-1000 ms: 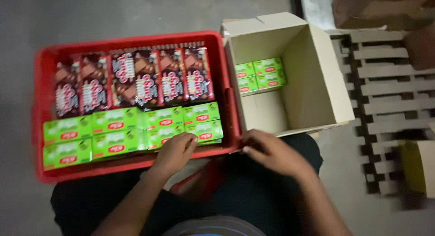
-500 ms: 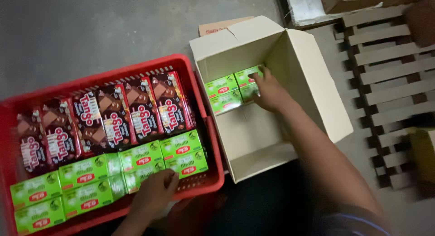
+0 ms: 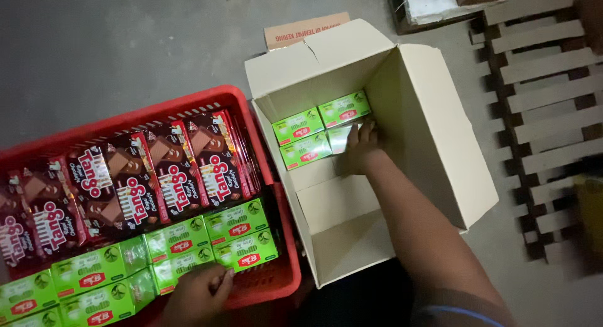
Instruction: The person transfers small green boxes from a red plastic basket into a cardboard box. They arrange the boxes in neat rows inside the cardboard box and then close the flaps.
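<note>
On grey concrete floor (image 3: pixel 94 44): right hand (image 3: pixel 359 152) pressing flat, seating green packs (image 3: pixel 317 131) inside cardboard box (image 3: pixel 433 132); left hand (image 3: pixel 200 290) pinching green pack (image 3: pixel 179 264) in red crate (image 3: pixel 279 264).

Cut off at the left and bottom edges: the red crate (image 3: pixel 264 176), with its outermost green boxes (image 3: pixel 94 277) and dark wafer packs (image 3: pixel 38 220) only partly shown. Beside the crate, inside the cardboard box (image 3: pixel 433 132), one green pack (image 3: pixel 342 137) half hidden under the right hand (image 3: pixel 359 152). Left hand (image 3: pixel 198 295) clipped by the bottom edge. Blurred at far right: a yellowish object (image 3: pixel 590 214).
</note>
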